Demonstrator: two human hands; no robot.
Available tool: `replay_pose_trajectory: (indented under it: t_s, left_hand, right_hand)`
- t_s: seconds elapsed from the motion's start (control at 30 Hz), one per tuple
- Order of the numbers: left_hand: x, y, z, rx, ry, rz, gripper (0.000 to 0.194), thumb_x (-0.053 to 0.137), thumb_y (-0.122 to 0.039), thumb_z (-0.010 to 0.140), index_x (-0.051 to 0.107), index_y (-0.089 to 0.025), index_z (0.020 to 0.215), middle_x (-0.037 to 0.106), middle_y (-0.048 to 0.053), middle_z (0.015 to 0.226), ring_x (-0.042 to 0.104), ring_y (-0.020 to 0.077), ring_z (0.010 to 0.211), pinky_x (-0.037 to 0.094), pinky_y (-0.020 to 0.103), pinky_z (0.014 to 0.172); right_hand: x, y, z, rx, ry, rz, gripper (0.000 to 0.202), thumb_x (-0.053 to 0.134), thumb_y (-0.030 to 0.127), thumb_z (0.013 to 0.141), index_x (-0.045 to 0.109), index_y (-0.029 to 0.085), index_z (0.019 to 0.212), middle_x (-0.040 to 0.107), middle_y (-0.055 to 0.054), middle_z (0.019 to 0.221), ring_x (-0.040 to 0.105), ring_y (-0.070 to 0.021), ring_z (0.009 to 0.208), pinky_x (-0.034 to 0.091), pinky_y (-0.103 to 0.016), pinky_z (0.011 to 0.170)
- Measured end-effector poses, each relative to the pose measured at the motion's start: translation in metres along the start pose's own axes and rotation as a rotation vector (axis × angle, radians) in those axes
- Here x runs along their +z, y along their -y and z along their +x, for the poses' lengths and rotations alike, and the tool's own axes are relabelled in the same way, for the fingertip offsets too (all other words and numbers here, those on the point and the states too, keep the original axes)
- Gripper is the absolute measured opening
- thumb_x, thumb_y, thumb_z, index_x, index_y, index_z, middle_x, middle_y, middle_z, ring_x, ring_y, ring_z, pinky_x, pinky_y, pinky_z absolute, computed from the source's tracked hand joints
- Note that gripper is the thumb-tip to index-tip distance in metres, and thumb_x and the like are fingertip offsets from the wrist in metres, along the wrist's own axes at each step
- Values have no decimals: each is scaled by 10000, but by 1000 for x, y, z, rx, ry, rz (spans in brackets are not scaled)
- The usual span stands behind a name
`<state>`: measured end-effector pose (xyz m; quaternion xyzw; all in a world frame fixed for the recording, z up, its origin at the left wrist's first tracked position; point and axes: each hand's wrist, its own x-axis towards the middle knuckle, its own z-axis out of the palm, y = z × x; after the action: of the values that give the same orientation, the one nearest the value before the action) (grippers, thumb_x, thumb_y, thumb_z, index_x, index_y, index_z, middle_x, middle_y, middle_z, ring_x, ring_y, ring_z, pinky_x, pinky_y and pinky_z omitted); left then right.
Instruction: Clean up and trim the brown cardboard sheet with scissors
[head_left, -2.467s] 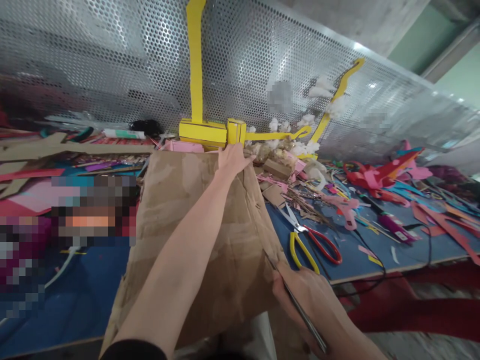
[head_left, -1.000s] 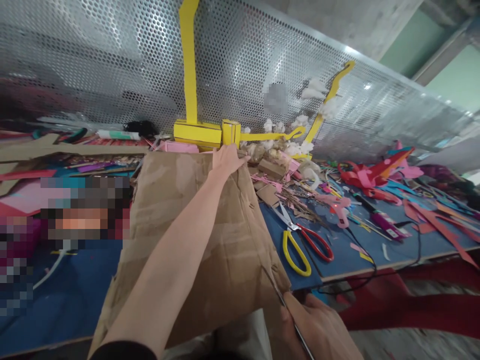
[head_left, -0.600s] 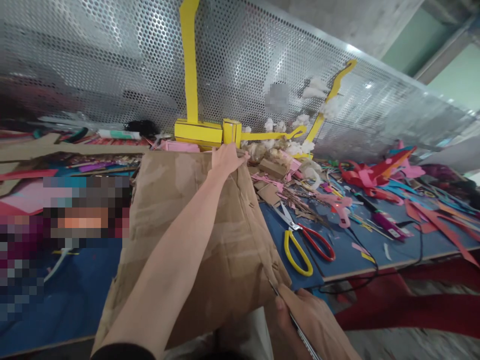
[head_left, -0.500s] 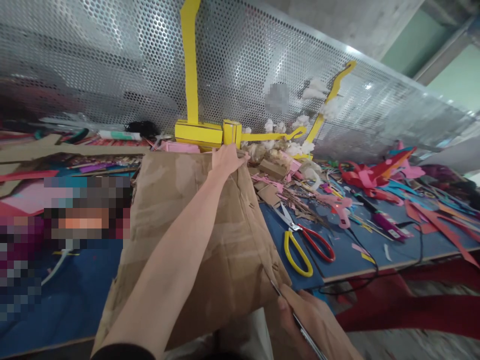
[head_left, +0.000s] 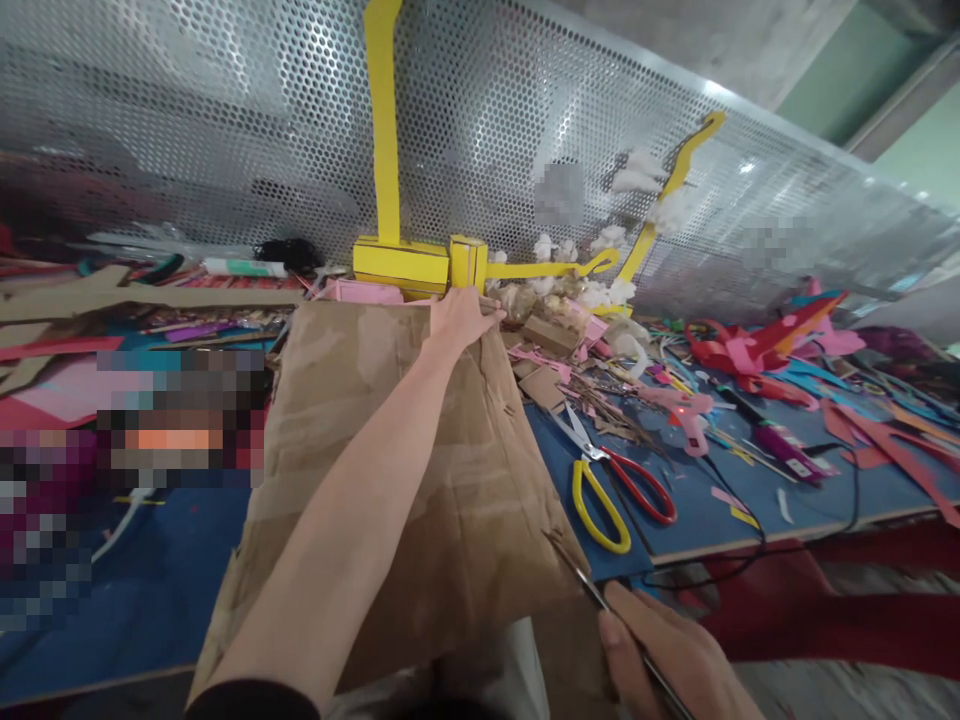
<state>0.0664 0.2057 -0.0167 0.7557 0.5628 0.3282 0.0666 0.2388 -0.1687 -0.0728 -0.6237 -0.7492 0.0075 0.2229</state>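
Observation:
A large brown cardboard sheet [head_left: 360,400] lies in front of me, its near part reaching over the table edge. My left hand [head_left: 459,318] is closed over its far edge, the thumb pointing right and the other fingertips hidden. In my right hand [head_left: 667,640], near the sheet's lower right corner, is a slim, dark pen-like tool [head_left: 592,590] with a thin pointed end. Its tip is at the sheet's right side, by a small torn spot. Scissors [head_left: 592,455] with one yellow and one red handle lie just right of the sheet.
Yellow boxy paper shapes [head_left: 401,262] stand behind the sheet, against a perforated metal panel [head_left: 480,130]. Cardboard scraps [head_left: 547,385], a pink glue gun [head_left: 686,412] with a cord and a purple tool [head_left: 784,450] lie rightward on the blue tabletop [head_left: 720,530]. Pixelated items lie leftward.
My right hand and the tool have moved right and slightly down, away from the sheet's middle. My left hand stays on the far edge. The view has shifted slightly.

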Motion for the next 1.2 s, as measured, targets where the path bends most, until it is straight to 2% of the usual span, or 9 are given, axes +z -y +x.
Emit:
replay_pose_trajectory:
  t_s: [0.17, 0.27, 0.43, 0.53, 0.7, 0.8, 1.03, 1.2]
  left_hand:
    - [-1, 0, 0, 9, 10, -9, 458, 590, -614, 888, 706, -267, 1165, 724, 116, 1234, 602, 340, 1211, 381, 507, 1083]
    - [0, 1, 0, 19, 11, -13, 456, 584, -612, 891, 714, -271, 1164, 726, 112, 1221, 607, 338, 1200, 382, 513, 1079]
    - [1, 2, 1, 15, 2, -9, 429, 607, -587, 884, 724, -267, 1145, 727, 120, 1218, 611, 340, 1199, 398, 516, 1065]
    - [1, 2, 1, 11, 3, -9, 427, 612, -592, 880, 722, -272, 1141, 732, 116, 1211, 622, 342, 1183, 416, 516, 1046]
    - [1, 1, 1, 2, 9, -10, 472, 602, -610, 886, 701, -265, 1191, 723, 129, 1236, 598, 361, 1219, 373, 538, 1087]
    - [1, 1, 0, 1, 14, -11, 484, 597, -607, 891, 689, -262, 1218, 720, 125, 1247, 579, 364, 1248, 348, 531, 1108]
    - [2, 1, 1, 4, -18, 13, 491, 600, -626, 874, 686, -225, 1144, 728, 151, 1203, 623, 364, 1183, 368, 537, 1084]
    - [2, 1, 3, -3, -33, 25, 479, 597, -638, 871, 665, -231, 1116, 735, 143, 1185, 626, 349, 1180, 390, 512, 1069]
  right_hand:
    - [0, 0, 17, 46, 111, 51, 428, 317, 378, 1071, 569, 233, 758, 541, 34, 526, 518, -134, 444, 379, -242, 490]
    - [6, -2, 17, 43, 114, 58, 466, 281, 417, 1082, 548, 228, 750, 560, 28, 541, 501, -127, 438, 353, -243, 480]
    - [10, -1, 15, 31, 74, 55, 532, 218, 472, 1091, 528, 232, 731, 599, 5, 577, 571, -145, 517, 396, -250, 538]
    - [10, -1, 17, 23, 77, 47, 521, 240, 470, 1091, 536, 231, 735, 569, 20, 556, 515, -132, 471, 369, -245, 505]
    - [8, 0, 21, 8, 151, 20, 431, 283, 379, 1077, 545, 230, 770, 607, 4, 616, 598, -155, 552, 414, -248, 556]
    - [7, 1, 26, 0, 166, -68, 406, 305, 363, 1068, 552, 237, 772, 604, 3, 598, 611, -173, 537, 390, -263, 539]
    - [11, 2, 38, -151, 118, -266, 343, 333, 289, 1037, 571, 236, 795, 581, 17, 509, 584, -173, 437, 281, -287, 476]
    - [12, 8, 33, -151, 107, -305, 300, 338, 224, 998, 564, 240, 802, 578, 17, 513, 580, -178, 459, 310, -284, 497]
